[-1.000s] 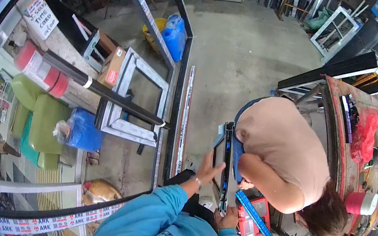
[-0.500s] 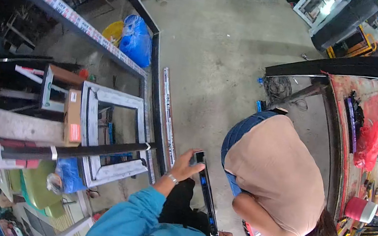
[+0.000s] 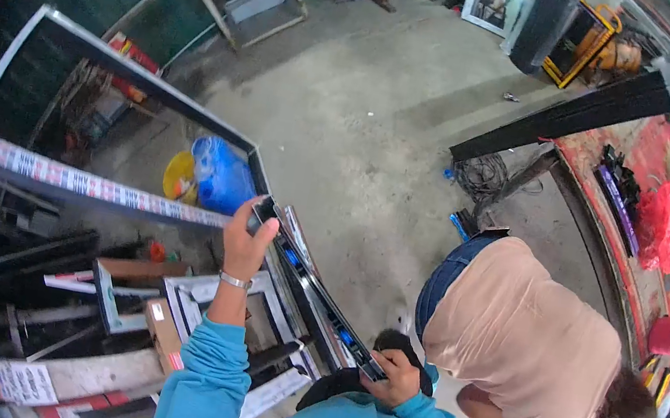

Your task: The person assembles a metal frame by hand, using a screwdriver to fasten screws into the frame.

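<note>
A long dark metal profile [image 3: 313,286] with shiny, bluish inner faces runs slantwise across the front of my body. Around its far upper end, my left hand [image 3: 248,239] is closed, thumb on the near side and a metal band at the wrist. My right hand [image 3: 393,378] grips its lower end near my waist. Beyond the profile's upper end stands a large dark frame [image 3: 156,86], one bar of which carries printed tape.
Another person in a tan shirt [image 3: 522,338] bends over close on my right. White frames [image 3: 197,292] and a cardboard box [image 3: 163,334] lie at left. Behind are a blue drum [image 3: 221,175] and a yellow bucket [image 3: 179,174]. A red-topped workbench [image 3: 579,152] with tools stands at right.
Both hands have lifted the profile up and away from my body, its upper end swinging left. My view has turned, showing more of the large frame. The other person stays bent over.
</note>
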